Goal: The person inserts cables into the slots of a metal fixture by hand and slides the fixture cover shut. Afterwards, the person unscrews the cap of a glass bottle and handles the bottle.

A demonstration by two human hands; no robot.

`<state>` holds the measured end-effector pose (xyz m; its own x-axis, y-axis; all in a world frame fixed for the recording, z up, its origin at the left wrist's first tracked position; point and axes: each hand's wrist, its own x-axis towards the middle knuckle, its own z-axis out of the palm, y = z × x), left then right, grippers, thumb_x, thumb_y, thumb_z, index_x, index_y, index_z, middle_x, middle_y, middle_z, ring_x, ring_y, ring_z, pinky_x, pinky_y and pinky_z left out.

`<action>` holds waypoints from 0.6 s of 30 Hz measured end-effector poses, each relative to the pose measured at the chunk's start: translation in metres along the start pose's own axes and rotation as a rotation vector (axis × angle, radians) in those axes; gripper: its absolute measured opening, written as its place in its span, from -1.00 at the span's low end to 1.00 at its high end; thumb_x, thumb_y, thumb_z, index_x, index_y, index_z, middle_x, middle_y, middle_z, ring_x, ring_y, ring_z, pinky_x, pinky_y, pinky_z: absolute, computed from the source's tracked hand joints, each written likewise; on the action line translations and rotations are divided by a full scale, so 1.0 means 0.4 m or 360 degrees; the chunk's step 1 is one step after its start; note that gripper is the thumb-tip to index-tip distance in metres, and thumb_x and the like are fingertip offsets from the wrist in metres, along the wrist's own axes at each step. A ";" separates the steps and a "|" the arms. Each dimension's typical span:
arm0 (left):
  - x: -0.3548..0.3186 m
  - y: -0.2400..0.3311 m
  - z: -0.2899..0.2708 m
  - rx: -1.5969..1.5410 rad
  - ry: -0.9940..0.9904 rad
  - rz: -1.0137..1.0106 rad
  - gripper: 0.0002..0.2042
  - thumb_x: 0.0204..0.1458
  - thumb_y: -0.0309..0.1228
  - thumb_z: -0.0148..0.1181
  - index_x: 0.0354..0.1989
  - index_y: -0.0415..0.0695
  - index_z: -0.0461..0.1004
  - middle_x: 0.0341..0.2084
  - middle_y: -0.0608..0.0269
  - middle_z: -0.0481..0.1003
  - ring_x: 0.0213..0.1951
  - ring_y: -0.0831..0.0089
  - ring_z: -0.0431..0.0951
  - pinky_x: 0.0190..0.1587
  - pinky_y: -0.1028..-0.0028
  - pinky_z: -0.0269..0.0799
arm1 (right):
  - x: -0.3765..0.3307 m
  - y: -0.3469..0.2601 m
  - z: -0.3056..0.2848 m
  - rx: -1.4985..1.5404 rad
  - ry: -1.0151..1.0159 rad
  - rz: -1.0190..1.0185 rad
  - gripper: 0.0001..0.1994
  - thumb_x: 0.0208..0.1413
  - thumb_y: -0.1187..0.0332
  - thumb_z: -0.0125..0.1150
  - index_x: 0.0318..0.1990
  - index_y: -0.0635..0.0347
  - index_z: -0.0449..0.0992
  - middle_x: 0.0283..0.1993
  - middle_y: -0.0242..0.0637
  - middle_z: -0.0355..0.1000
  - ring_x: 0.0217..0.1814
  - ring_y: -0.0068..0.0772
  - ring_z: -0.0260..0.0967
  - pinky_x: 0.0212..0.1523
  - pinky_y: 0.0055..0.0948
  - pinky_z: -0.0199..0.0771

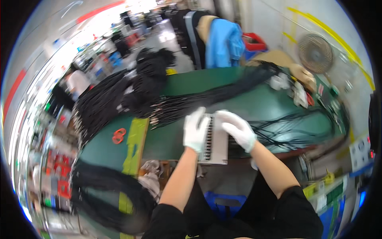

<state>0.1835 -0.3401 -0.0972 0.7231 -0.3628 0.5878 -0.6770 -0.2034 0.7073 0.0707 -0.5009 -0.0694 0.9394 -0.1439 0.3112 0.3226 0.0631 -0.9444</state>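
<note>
A pale, flat plate-like fixture (219, 145) with a row of black slots or pieces along its left side lies before me, its lower end at the table's front edge. My left hand (195, 130), in a white glove, rests against the fixture's left side, fingers extended and thumb apart. From the right, my right hand (239, 129), also gloved in white, reaches over the fixture's upper part, its thumb and fingers spread. Motion blur hides the exact fingertip contact. To the right of the fixture, black cables (278, 129) fan out across the green table (238, 89).
A long bundle of black cables (223, 92) crosses the table's far side. Larger black cable piles (115, 93) lie at left. Orange-handled scissors (118, 136) sit near a yellow-green strip (133, 145). A blue jacket (224, 42) hangs beyond; a fan (315, 53) stands at far right.
</note>
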 end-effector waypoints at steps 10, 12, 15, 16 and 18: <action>-0.001 0.074 -0.014 -0.0855 -0.0229 -0.0674 -0.75 0.29 -0.42 -0.05 -0.04 -0.34 0.48 -0.18 0.12 0.56 -0.17 0.45 0.56 -0.07 0.48 0.48 | 0.020 0.046 0.026 0.1357 -0.0662 0.0168 -0.42 0.33 0.22 -0.02 0.41 0.22 0.03 0.45 -0.18 0.05 0.50 -0.25 -0.01 0.43 -0.19 0.04; -0.008 0.045 0.004 -0.0993 -0.0108 -0.0525 -0.76 0.29 -0.40 -0.04 -0.10 -0.31 0.50 -0.23 0.15 0.57 -0.21 0.44 0.56 -0.10 0.48 0.49 | 0.026 0.069 0.034 0.1521 -0.0709 0.0216 -0.40 0.33 0.21 -0.01 0.44 0.18 -0.01 0.48 -0.24 -0.01 0.53 -0.30 -0.08 0.44 -0.22 -0.01; 0.002 0.061 0.001 -0.1134 0.0185 -0.0742 -0.76 0.29 -0.31 0.02 -0.16 -0.26 0.48 -0.25 0.20 0.54 -0.22 0.46 0.52 -0.11 0.45 0.46 | -0.018 -0.027 0.063 0.1233 -0.0703 0.0120 -0.34 0.34 0.20 -0.06 0.47 0.19 -0.15 0.54 -0.28 -0.15 0.58 -0.33 -0.26 0.47 -0.21 -0.15; 0.015 0.053 -0.001 -0.1247 0.0259 -0.0836 -0.76 0.28 -0.29 0.03 -0.17 -0.24 0.46 -0.27 0.22 0.52 -0.23 0.46 0.51 -0.12 0.45 0.46 | -0.030 -0.025 0.069 0.1243 -0.0760 -0.0092 -0.33 0.34 0.20 -0.06 0.47 0.22 -0.17 0.54 -0.28 -0.17 0.57 -0.33 -0.23 0.47 -0.20 -0.14; 0.050 0.031 -0.020 -0.1419 0.0329 -0.0979 -0.75 0.26 -0.23 0.08 -0.20 -0.20 0.44 -0.32 0.27 0.48 -0.25 0.45 0.48 -0.12 0.43 0.45 | -0.069 -0.112 0.047 0.1026 -0.0736 -0.0012 -0.37 0.36 0.21 -0.14 0.47 0.22 -0.16 0.54 -0.27 -0.16 0.56 -0.33 -0.20 0.46 -0.21 -0.12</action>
<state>0.1909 -0.3425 -0.0736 0.9681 -0.2484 0.0335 0.0881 0.4622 0.8824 0.0323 -0.4811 -0.0337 0.8443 0.2693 0.4633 0.2000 0.6437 -0.7387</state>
